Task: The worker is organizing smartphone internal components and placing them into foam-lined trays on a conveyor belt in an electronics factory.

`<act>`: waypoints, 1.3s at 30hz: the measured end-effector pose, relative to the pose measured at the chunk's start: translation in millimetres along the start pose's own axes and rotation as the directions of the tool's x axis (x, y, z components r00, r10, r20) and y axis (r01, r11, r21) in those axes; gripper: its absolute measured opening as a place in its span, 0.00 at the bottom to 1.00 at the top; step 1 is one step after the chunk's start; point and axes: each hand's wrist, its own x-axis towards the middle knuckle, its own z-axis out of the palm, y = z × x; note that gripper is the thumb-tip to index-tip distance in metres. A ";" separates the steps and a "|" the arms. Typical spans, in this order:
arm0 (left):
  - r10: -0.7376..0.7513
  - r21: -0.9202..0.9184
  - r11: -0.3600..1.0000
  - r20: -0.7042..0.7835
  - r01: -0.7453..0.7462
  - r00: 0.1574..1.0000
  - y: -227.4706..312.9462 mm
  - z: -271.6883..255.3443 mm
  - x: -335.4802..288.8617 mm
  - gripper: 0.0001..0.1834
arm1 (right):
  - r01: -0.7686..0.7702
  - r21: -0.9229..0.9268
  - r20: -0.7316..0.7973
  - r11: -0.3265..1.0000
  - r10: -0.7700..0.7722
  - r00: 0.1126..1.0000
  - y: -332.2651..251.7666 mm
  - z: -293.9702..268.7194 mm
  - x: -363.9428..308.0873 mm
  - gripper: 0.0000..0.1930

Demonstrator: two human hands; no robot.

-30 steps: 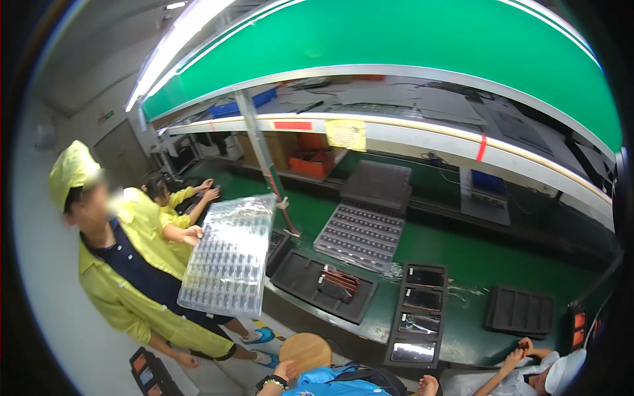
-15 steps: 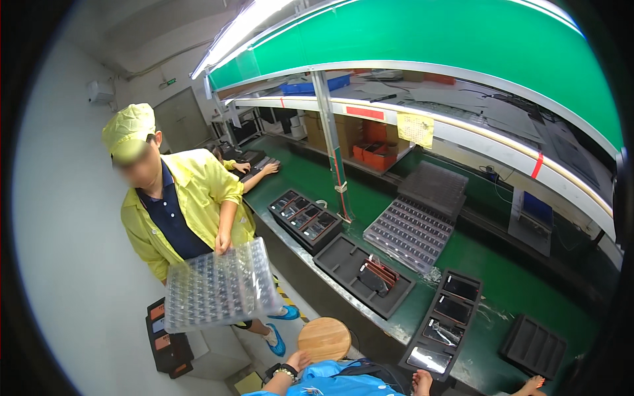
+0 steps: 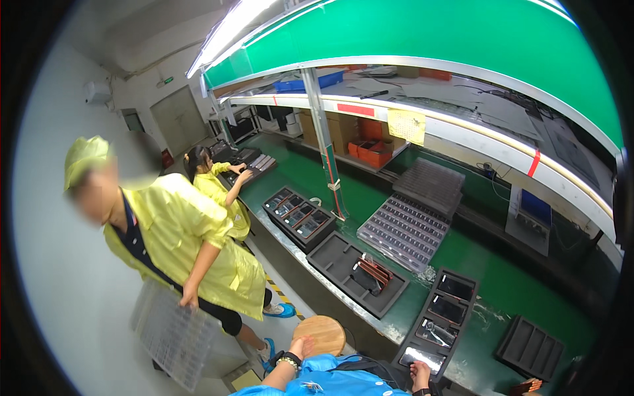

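Note:
My left hand (image 3: 302, 347), with a bracelet and a dark watch at the wrist, reaches over the near left edge of a round wooden stool (image 3: 325, 334). Its fingers look stretched out against the seat. At the near end of a long black foam tray (image 3: 422, 332) is my right hand (image 3: 419, 373), its fingers curled against the near edge of a shiny phone panel (image 3: 423, 357). Further phone panels (image 3: 447, 309) lie in that tray's other compartments. My blue sleeves and front show at the lower edge.
A person in yellow (image 3: 178, 224) stands left, holding a clear plastic tray (image 3: 173, 333); another (image 3: 214, 181) sits beyond. On the green bench are a foam tray with upright panels (image 3: 370, 274), stacked clear trays (image 3: 406, 228), a ribbed black tray (image 3: 530, 348) and a laptop (image 3: 533, 210).
My left hand has come onto the stool's edge. My right hand has moved up to the near phone panel. The standing person has turned left and lowered the clear tray.

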 end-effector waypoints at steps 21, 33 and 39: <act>0.193 0.405 -0.690 0.902 -0.600 0.387 255.8 243.7 246.7 0.32 | 0.344 -0.789 -0.031 0.509 -0.592 0.805 -50.7 225.0 98.1 0.30; 0.221 0.444 -0.347 0.895 -0.826 0.388 235.2 255.5 313.0 0.29 | 0.055 -0.968 -0.116 0.244 -0.634 0.764 -5.7 275.5 119.7 0.32; 0.253 0.273 -0.472 0.953 -0.838 0.168 234.2 253.4 314.4 0.30 | 0.026 -0.935 -0.307 0.354 -0.842 0.443 14.6 293.4 132.7 0.24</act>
